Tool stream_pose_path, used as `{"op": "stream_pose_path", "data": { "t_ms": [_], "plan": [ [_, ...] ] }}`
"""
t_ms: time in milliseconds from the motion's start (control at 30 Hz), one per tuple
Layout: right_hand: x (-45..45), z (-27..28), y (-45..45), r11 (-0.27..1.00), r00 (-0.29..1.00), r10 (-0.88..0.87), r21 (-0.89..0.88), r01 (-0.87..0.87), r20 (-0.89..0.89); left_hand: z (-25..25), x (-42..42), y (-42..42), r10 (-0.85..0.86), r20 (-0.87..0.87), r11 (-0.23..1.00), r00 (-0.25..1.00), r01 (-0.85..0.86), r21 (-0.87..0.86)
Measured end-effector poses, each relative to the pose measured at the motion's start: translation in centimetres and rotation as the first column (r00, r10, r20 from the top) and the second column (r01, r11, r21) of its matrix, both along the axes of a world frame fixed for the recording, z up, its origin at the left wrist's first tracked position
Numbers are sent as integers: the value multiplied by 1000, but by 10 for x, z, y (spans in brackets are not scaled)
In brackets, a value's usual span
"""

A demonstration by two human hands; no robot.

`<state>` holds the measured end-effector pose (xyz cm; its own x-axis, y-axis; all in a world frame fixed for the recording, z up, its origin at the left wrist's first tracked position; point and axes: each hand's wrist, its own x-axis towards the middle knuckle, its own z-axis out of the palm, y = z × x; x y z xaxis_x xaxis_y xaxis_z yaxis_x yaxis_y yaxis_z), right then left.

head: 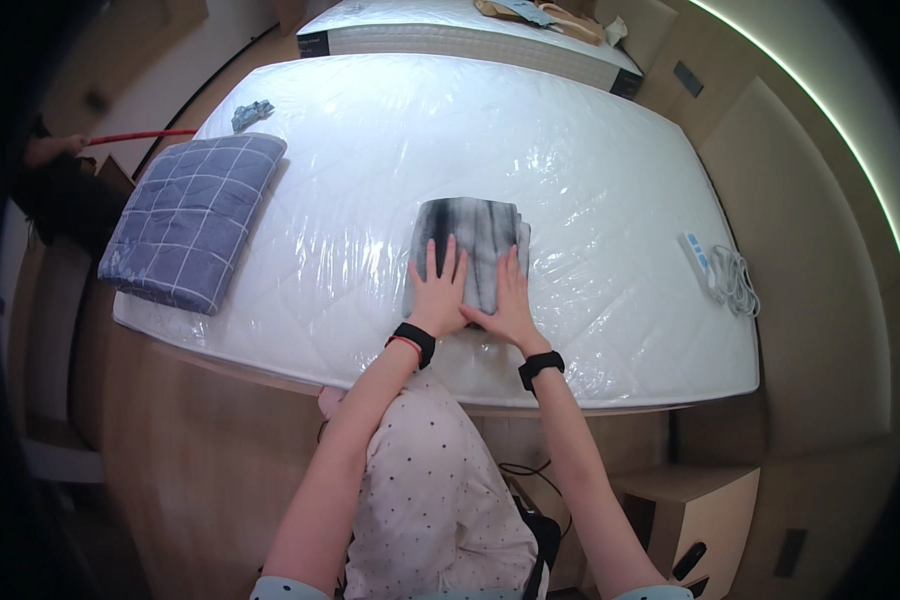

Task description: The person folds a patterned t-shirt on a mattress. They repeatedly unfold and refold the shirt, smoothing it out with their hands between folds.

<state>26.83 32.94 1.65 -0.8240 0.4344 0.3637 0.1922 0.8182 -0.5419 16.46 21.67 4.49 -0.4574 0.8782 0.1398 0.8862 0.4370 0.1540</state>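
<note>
A folded grey and black streaked cloth (465, 217) lies on a mattress wrapped in clear plastic (360, 165). My left hand (439, 291) rests flat on its left part with the fingers spread. On the right part of the cloth lies my right hand (508, 304), palm down, its thumb touching or nearly touching my left hand. Neither hand grips anything. Both wrists wear black bands, and the left one also has a red cord.
A folded blue checked quilt (195, 217) and crumpled blue cloth (252, 114) lie at left. Nearby, another person's hand (75, 144) holds a red pole (142, 136). A power strip (697, 259) with coiled cable lies right. Behind stands a second mattress (450, 37); a nightstand (690, 487) is lower right.
</note>
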Motion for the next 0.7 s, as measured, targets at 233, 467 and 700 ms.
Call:
{"op": "stream_pose_path", "data": {
  "t_ms": [233, 467, 700],
  "plan": [
    [12, -3, -30, 987, 970, -158, 72, 146, 186, -34, -68, -46, 268, 588, 840, 763, -485, 246],
    [41, -7, 9, 916, 964, -255, -338, 216, -76, -55, -99, -178, 108, 977, 619, -181, -757, -209],
    [149, -34, 7, 124, 879, -477, -988, 93, 23, -43, -114, -261, 240, 947, 787, 215, -614, -60]
  ]
}}
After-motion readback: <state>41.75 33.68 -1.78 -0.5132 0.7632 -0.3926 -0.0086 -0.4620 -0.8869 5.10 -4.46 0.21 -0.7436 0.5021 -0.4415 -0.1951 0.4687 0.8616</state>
